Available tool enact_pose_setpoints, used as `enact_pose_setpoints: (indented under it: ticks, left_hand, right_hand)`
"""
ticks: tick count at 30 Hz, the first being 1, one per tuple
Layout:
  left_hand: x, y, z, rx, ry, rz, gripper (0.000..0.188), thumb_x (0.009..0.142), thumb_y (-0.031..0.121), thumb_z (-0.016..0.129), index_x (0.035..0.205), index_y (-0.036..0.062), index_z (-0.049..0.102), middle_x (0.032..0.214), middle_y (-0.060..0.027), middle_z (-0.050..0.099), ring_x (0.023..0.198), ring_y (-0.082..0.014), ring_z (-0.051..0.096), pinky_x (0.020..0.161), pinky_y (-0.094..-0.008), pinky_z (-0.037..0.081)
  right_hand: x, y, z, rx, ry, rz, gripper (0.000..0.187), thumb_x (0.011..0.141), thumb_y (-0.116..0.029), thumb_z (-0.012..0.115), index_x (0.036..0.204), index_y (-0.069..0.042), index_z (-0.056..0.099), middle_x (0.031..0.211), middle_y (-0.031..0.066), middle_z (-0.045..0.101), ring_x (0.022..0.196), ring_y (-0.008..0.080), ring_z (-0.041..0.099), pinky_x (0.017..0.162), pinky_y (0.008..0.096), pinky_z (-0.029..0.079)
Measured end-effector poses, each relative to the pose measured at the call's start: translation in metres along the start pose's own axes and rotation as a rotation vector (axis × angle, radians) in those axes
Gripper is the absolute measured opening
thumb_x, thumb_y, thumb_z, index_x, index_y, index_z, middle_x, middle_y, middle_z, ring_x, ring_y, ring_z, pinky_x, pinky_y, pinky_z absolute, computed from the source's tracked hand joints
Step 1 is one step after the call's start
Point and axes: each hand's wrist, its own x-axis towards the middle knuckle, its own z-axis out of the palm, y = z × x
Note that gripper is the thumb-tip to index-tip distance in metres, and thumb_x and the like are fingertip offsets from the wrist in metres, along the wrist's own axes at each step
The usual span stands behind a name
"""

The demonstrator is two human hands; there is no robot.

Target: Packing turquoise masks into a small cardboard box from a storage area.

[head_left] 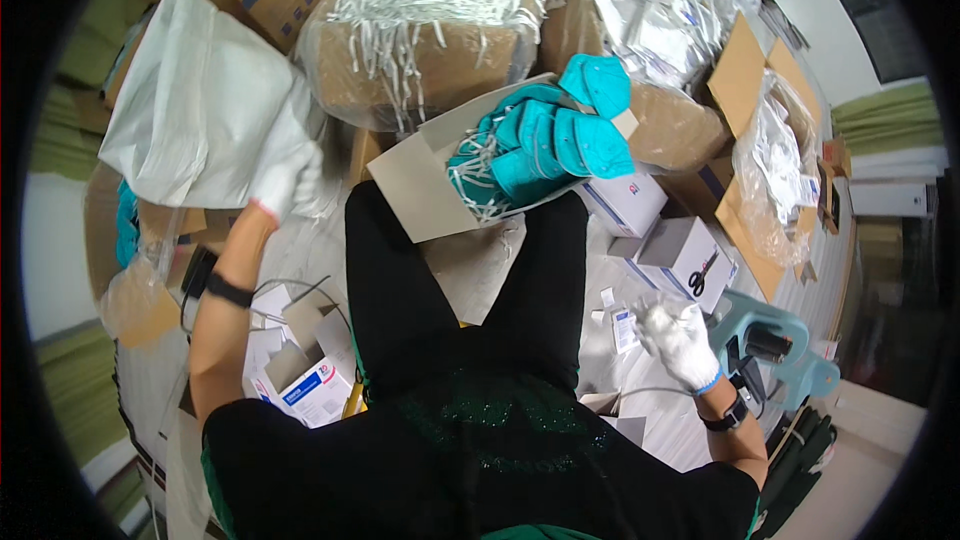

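Observation:
My left hand (288, 168), in a white glove, closes on the edge of a large white plastic sack (200, 90) at the left. My right hand (680, 342), also gloved, hovers over the floor at the right with its fingers loosely apart and nothing visible in them. It is nearest a small white packet (624, 331). Across my thighs leans an open carton (425, 185) full of teal face masks (540, 145), their white straps bunched at its left side.
Ahead stands a big box (420, 70) heaped with white straps. Another box of silvery packets (660, 30) is beside it. At the right are white cartons (625, 202), black scissors (703, 275), a pale blue stool (790, 350) and an open brown box (740, 90). Opened small cartons (310, 380) lie at the left.

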Motion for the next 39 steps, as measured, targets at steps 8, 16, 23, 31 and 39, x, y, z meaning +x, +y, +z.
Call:
enact_pose_setpoints:
  ticks: [8,16,23,31,39]
  left_hand:
    - [0.165,-0.055,0.021,-0.031,0.127,-0.289,0.049,0.092,0.041,0.059,0.121,0.0013,0.056,0.102,-0.0112,0.067,0.104,-0.0283,0.063,0.088,-0.0389,0.052]
    - [0.058,-0.011,0.115,0.427,0.458,0.868,0.020,0.091,0.019,0.062,0.104,0.0042,0.068,0.098,-0.0129,0.070,0.086,-0.0219,0.068,0.080,-0.0321,0.051]
    - [0.039,-0.089,0.209,0.836,0.477,1.033,0.052,0.085,0.034,0.066,0.125,0.0032,0.052,0.125,-0.0234,0.055,0.118,-0.0411,0.051,0.105,-0.0540,0.032]
    - [0.065,-0.078,0.211,0.598,0.234,0.608,0.033,0.098,0.024,0.047,0.118,-0.0009,0.056,0.108,-0.0247,0.065,0.100,-0.0420,0.061,0.083,-0.0445,0.049]
    - [0.129,0.025,0.223,0.770,0.406,0.876,0.039,0.100,0.036,0.042,0.102,0.0000,0.056,0.094,-0.0299,0.063,0.088,-0.0490,0.059,0.077,-0.0537,0.045]
  right_hand:
    - [0.113,0.016,0.114,-0.573,-0.134,-0.240,0.026,0.099,-0.029,0.054,0.109,-0.004,0.057,0.085,0.0006,0.058,0.068,0.0076,0.054,0.059,0.0203,0.044]
    - [0.180,0.006,0.192,-0.180,-0.300,-0.241,0.032,0.099,-0.038,0.054,0.101,-0.007,0.060,0.100,0.0107,0.065,0.083,0.0240,0.064,0.071,0.0357,0.053]
    - [0.223,0.027,0.220,0.291,-0.462,-0.063,0.031,0.099,-0.035,0.052,0.108,-0.007,0.062,0.103,0.0097,0.068,0.095,0.0241,0.063,0.091,0.0376,0.049]
    - [0.219,0.061,0.179,-0.288,-0.302,-0.670,0.035,0.098,-0.032,0.052,0.118,-0.004,0.060,0.118,0.0116,0.062,0.112,0.0269,0.056,0.097,0.0390,0.044]
    - [0.134,0.046,0.135,-0.137,-0.244,-0.433,0.039,0.097,-0.029,0.057,0.121,0.002,0.058,0.119,0.0142,0.063,0.100,0.0263,0.065,0.083,0.0381,0.053]
